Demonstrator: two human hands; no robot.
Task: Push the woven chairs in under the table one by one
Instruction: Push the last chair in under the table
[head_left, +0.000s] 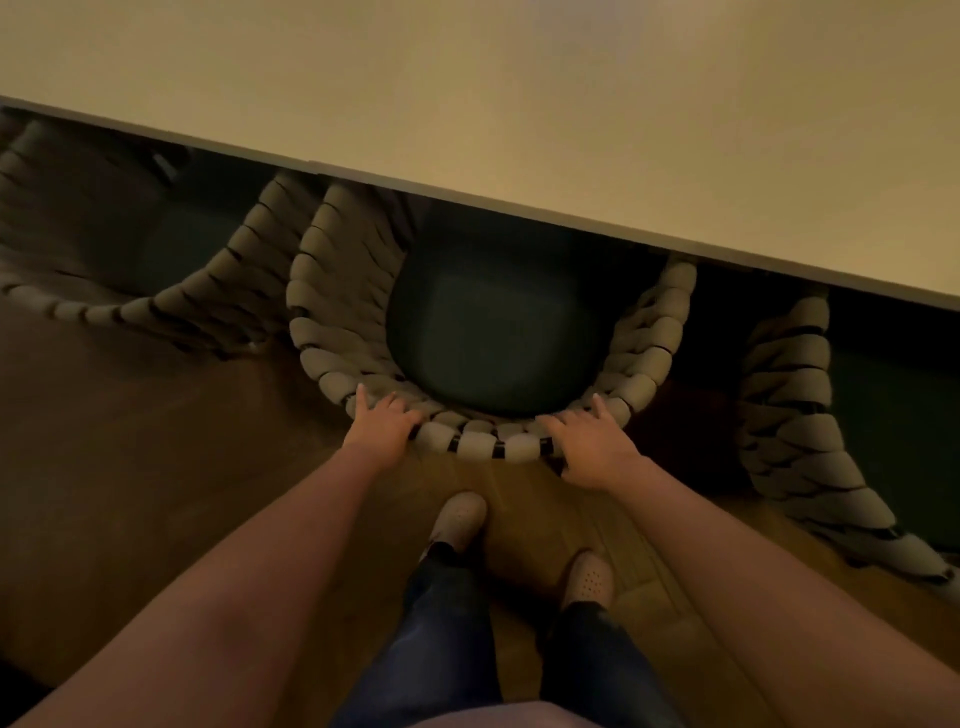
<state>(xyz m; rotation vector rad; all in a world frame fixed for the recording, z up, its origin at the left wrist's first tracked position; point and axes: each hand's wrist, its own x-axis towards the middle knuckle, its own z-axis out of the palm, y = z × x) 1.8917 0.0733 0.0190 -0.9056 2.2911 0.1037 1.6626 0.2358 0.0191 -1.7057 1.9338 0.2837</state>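
Wooden floor (156, 467) lies in dim warm light below a pale table (519, 104), whose edge runs diagonally across the view. One woven chair (322, 291) stands at the middle, its front part already under the table edge and its dark seat cushion (493, 332) half covered by it. On the curved back rim, the left hand (382, 423) and the right hand (592, 441) rest apart, both with fingers spread flat on the thick woven bands. A second woven chair (249, 249) stands just to the left, and a third woven chair (795, 415) to the right. Below are two pale shoes (460, 517) and dark trousers (447, 639).
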